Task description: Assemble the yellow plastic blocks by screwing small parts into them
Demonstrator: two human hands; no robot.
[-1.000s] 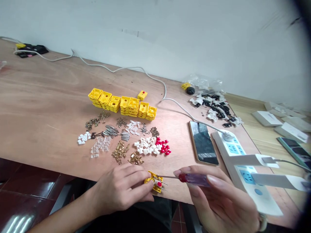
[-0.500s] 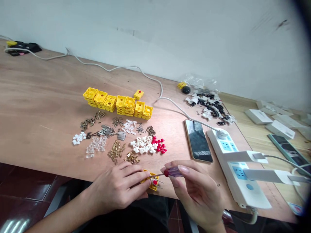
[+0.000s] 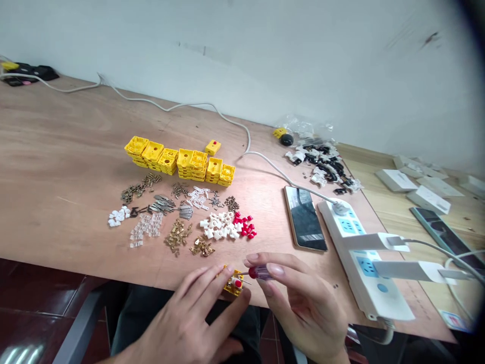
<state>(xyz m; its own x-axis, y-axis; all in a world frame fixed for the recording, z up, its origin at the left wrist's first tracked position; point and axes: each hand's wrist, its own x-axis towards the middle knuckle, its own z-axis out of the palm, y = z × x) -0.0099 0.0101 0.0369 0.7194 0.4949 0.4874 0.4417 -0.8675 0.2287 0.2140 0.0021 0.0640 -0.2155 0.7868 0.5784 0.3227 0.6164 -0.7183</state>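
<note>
My right hand (image 3: 305, 308) pinches the clear purplish handle of a small screwdriver (image 3: 261, 273), which has a red collar. Its thin shaft points left into a small yellow plastic housing (image 3: 235, 289) at the table's front edge. A red button on a white piece sits in the housing, and a thin metal pin sticks out to the right. My left hand (image 3: 189, 313) holds the housing from the left and front, its fingers on either side and covering part of it. The screwdriver's tip is too small to make out.
Stacked yellow housings (image 3: 185, 162) stand farther back. Before them lie piles of screws, brass pieces (image 3: 177, 236), clear pieces (image 3: 146, 229), white parts (image 3: 220, 225) and red buttons (image 3: 246, 225). A phone (image 3: 306, 218) and a plugged-in power strip (image 3: 366, 263) lie to the right.
My left hand has shifted nearer and spread its fingers, one now reaching around the housing's front right side. The screwdriver stays in my right hand, at the housing. The view has shifted slightly.
</note>
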